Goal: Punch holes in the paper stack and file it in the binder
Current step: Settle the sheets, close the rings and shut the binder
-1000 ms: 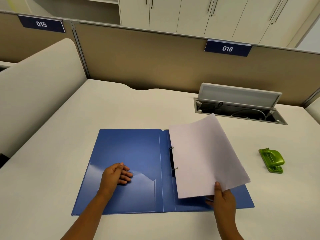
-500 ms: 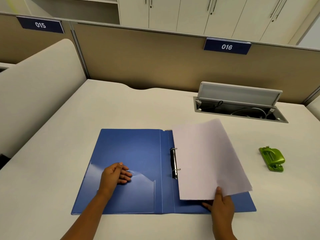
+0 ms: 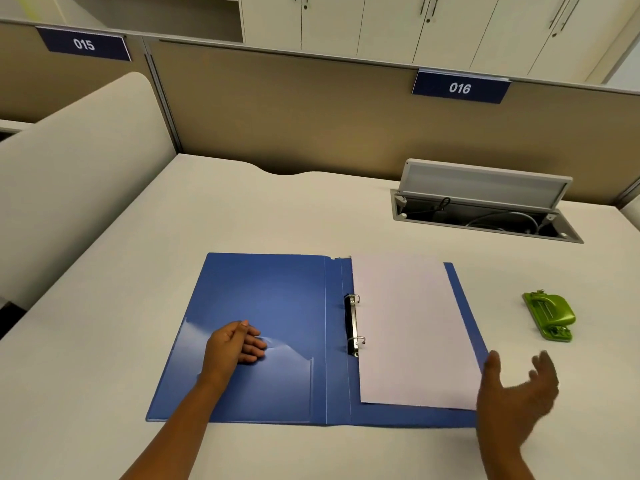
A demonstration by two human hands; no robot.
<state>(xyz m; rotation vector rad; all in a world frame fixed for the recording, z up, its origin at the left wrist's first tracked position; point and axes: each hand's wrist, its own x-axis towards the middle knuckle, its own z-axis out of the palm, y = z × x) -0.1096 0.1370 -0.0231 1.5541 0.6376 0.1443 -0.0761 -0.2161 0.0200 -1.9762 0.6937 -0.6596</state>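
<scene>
A blue binder (image 3: 270,306) lies open flat on the desk. The white paper stack (image 3: 408,327) lies on its right half, its left edge beside the two metal rings (image 3: 356,320). Whether the rings pass through the paper I cannot tell. My left hand (image 3: 235,344) rests palm down on the binder's left inner cover, by the clear pocket. My right hand (image 3: 516,393) hovers blurred off the binder's lower right corner, fingers spread, holding nothing. A green hole punch (image 3: 550,317) sits on the desk to the right of the binder.
An open cable tray (image 3: 485,216) with a raised lid is set into the desk at the back right. A tan partition (image 3: 311,116) with labels 015 and 016 runs along the desk's back edge. A curved beige divider (image 3: 79,161) bounds the left.
The paper stack, held tilted up by my right hand earlier, now lies flat on the binder's right half. My right hand has let go and pulled away to the right. The left hand stayed.
</scene>
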